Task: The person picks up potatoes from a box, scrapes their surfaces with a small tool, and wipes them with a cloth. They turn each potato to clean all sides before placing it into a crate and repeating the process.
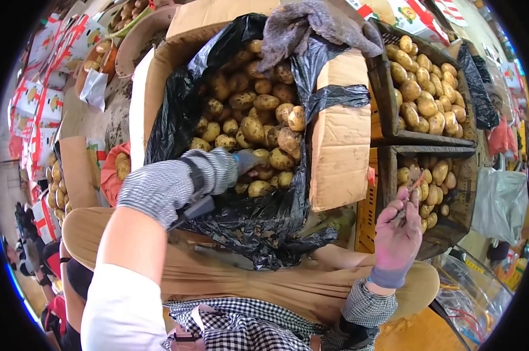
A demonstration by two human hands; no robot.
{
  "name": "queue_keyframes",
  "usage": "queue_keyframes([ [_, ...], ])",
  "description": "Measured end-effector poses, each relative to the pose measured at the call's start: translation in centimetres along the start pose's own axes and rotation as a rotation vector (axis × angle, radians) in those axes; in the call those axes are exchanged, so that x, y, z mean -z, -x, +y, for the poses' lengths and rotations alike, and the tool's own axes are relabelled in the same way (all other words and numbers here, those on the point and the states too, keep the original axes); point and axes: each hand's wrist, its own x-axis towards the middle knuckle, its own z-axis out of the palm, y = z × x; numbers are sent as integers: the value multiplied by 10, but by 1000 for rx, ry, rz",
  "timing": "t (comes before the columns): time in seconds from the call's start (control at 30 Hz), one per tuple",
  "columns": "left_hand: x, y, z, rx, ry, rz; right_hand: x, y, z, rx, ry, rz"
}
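Into a cardboard box point(340, 131) lined with a black plastic bag point(168, 123) reaches my left hand point(248, 162), in a dark glove. It touches the soil-marked potatoes point(253, 128) near the box's front side; its fingertips are partly hidden among them. A checked sleeve cover point(159, 187) and a dark strap wrap that forearm. My right hand point(398, 234), in a dirty pinkish glove with a grey cuff, is raised right of the box, before the lower potato crate point(387, 175). Its fingers are bent around a thin, muddy, reddish-tipped piece that I cannot make out.
A grey cloth point(317, 32) hangs over the box's far edge. An upper crate point(387, 117) of potatoes stands at the right, near a pale plastic bag point(498, 205). Printed white cartons point(39, 99) and a red sack point(109, 187) are at the left.
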Motion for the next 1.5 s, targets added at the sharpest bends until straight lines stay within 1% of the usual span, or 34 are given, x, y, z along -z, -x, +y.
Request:
queue_keyframes([
  [0.03, 12, 18, -4, -69, 173, -184, -15, 7, 7, 52, 123, 54],
  [0.07, 23, 38, -6, -137, 345, -364, -21, 11, 12, 59, 113, 50],
  [0.13, 37, 89, -3, -183, 416, -372, -36, 18, 24, 66, 376, -22],
  [0.17, 48, 107, -2, -98, 421, -414, -48, 25, 35, 80, 472, -6],
  [0.2, 57, 130, -9, -144, 483, -401, -53, 29, 43, 81, 461, -25],
  [0.27, 60, 186, -11, -376, 545, -376, -55, 33, 63, -60, 655, -213],
  [0.3, 60, 206, -14, -393, 550, -360, -55, 36, 75, -73, 701, -291],
  [0.37, 56, 238, -20, -552, 669, -423, -58, 44, 95, -94, 708, -368],
  [0.4, 52, 248, -23, -569, 678, -413, -59, 49, 105, -84, 716, -396],
  [0.43, 47, 256, -25, -567, 809, -473, -61, 54, 113, -40, 734, -424],
  [0.47, 41, 261, -28, -564, 939, -536, -60, 54, 120, -37, 739, -440],
  [0.53, 27, 265, -36, -595, 919, -498, -61, 52, 129, -2, 706, -545],
  [0.6, 15, 271, -39, -657, 1015, -434, -62, 51, 133, 6, 707, -581],
  [0.67, 11, 262, -43, -681, 1026, -429, -57, 49, 145, 342, 1075, -866],
  [0.7, 11, 259, -44, -698, 1057, -461, -56, 54, 158, 316, 930, -917],
  [0.73, 12, 256, -43, -715, 1088, -493, -60, 57, 157, 460, 1022, -965],
  [0.77, 12, 256, -48, -790, 1114, -558, -58, 57, 153, 297, 969, -844],
  [0.8, 14, 254, -49, -798, 1114, -562, -55, 56, 149, 135, 911, -718],
  [0.87, 19, 265, -43, -736, 1001, -428, -74, 46, 138, 129, 768, -517],
  [0.9, 18, 272, -40, -753, 1057, -402, -66, 35, 137, 95, 752, -466],
  [0.93, 16, 269, -40, -756, 1061, -409, -65, 31, 140, 99, 760, -466],
  [1.0, 7, 259, -43, -1168, 815, -277, -61, 26, 146, -13, 572, -459],
  [1.03, 9, 256, -43, -1015, 802, -319, -66, 31, 148, -35, 537, -460],
  [1.07, 5, 254, -42, -1008, 808, -323, -68, 35, 148, -40, 542, -454],
  [1.13, -6, 254, -40, -1096, 1035, -301, -69, 40, 147, -38, 572, -489],
  [1.17, -6, 257, -39, -1042, 1136, -349, -66, 41, 146, -54, 588, -526],
  [1.2, -5, 256, -39, -1038, 1141, -345, -66, 42, 146, -61, 589, -526],
  [1.27, -1, 252, -38, -917, 1119, -398, -67, 42, 145, -55, 550, -533],
  [1.3, -1, 251, -39, -946, 1093, -335, -70, 40, 141, -78, 517, -535],
  [1.33, -2, 250, -39, -944, 1096, -331, -68, 36, 138, -83, 517, -537],
  [1.4, -5, 249, -37, -1165, 776, -44, -62, 30, 135, -22, 587, -539],
  [1.43, -6, 248, -37, -1253, 699, 24, -63, 33, 135, 22, 588, -524],
  [1.47, -8, 248, -37, -1251, 699, 21, -64, 32, 135, 22, 589, -520],
  [1.5, -8, 248, -37, -1218, 749, -29, -65, 32, 135, 123, 684, -619],
])
